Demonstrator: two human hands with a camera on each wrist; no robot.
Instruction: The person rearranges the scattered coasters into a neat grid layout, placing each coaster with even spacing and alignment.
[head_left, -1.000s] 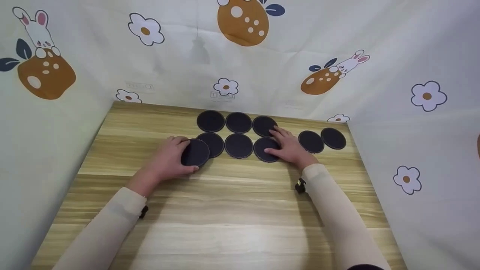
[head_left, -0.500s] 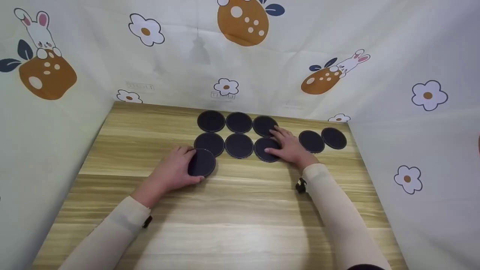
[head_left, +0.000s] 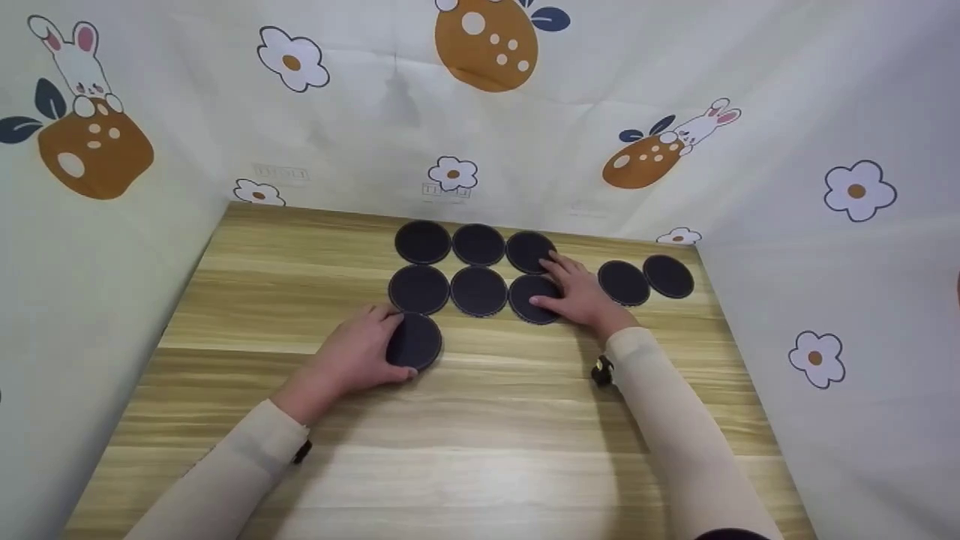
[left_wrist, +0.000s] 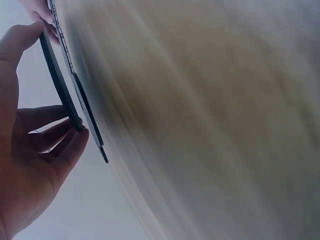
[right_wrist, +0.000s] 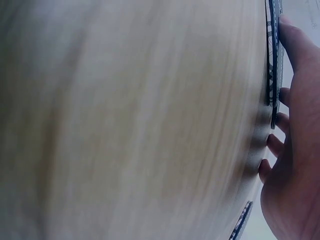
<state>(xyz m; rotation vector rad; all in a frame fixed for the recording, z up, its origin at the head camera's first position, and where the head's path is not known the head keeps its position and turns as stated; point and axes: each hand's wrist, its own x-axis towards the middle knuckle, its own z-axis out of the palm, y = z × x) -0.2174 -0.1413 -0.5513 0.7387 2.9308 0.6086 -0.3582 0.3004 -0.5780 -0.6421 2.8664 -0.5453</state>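
Held by its edge between thumb and fingertips, a round black coaster (head_left: 418, 342) is in my left hand (head_left: 358, 352), just in front of the near-left coaster (head_left: 418, 290). The left wrist view shows this held coaster (left_wrist: 59, 80) slightly tilted and close over the others. Two rows of three similar coasters lie side by side near the back. My right hand (head_left: 581, 298) rests at their right end, fingertips on the back-right coaster (head_left: 526, 250) and thumb on the near-right coaster (head_left: 528, 294). Its fingers (right_wrist: 284, 120) are spread and relaxed in the right wrist view.
Right of my right hand lie two more black coasters (head_left: 623, 283), close together. The wood-grain table (head_left: 465, 427) is bounded at the back and both sides by pale cloth (head_left: 360, 135) printed with rabbits, flowers and orange fruit.
My left hand has drawn its coaster toward me and a little right, off the near-left coaster it overlapped. My right hand has stayed in place.
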